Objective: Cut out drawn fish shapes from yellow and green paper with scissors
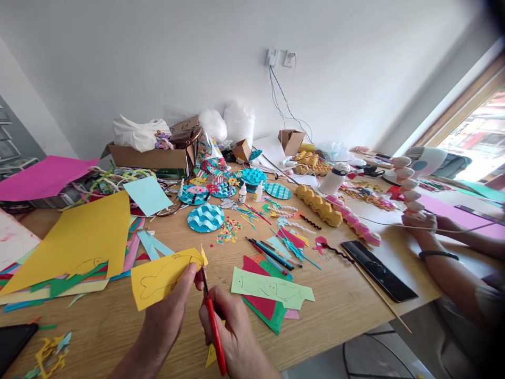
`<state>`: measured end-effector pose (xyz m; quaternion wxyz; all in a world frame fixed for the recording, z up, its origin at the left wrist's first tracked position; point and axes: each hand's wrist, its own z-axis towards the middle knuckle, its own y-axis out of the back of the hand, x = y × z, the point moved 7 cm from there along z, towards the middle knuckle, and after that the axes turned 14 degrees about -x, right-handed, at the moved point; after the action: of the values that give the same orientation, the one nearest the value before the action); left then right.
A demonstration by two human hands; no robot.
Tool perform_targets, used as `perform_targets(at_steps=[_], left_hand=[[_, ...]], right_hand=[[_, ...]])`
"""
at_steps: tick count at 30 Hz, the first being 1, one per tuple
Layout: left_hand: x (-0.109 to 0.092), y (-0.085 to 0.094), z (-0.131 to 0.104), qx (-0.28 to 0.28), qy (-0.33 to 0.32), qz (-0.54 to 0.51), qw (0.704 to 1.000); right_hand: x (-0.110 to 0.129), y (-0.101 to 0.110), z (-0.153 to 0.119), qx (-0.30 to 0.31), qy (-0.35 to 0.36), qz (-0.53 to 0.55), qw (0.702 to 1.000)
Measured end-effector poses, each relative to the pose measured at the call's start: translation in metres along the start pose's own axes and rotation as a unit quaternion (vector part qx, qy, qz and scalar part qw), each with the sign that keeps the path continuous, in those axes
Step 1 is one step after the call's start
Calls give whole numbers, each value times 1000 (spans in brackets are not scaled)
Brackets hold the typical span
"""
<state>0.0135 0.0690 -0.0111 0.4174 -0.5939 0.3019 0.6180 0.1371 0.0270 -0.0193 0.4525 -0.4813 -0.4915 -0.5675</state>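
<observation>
A yellow paper piece (155,281) with a fish outline drawn on it is pinched in my left hand (171,310). My right hand (232,331) holds red-handled scissors (215,329); their blades meet the paper's right end, where a thin yellow sliver sticks up. Under my right hand, part of another yellow piece shows. Right of my hands lies a light green strip (272,287) with drawn fish, on top of red and dark green paper. Several pencils and pens (272,255) lie just behind that strip.
Large yellow paper (87,231) and coloured sheets cover the left. Blue decorated discs (205,217), glue bottles (242,195) and confetti (229,230) sit ahead. A black phone-like slab (379,268) lies right. Another person's hands (420,223) hold a stack of pale egg-carton cups. Yellow scraps (51,355) lie front left.
</observation>
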Motion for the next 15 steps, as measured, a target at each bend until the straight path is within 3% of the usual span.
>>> perform_targets(at_steps=[4,15], left_hand=[[7,0,-3,1,8,13,1000],[15,2,-8,-73,71,10,995]], right_hand=[[-2,2,3,-9,-7,13,1000],[-5,5,4,-19,-13,38,999]])
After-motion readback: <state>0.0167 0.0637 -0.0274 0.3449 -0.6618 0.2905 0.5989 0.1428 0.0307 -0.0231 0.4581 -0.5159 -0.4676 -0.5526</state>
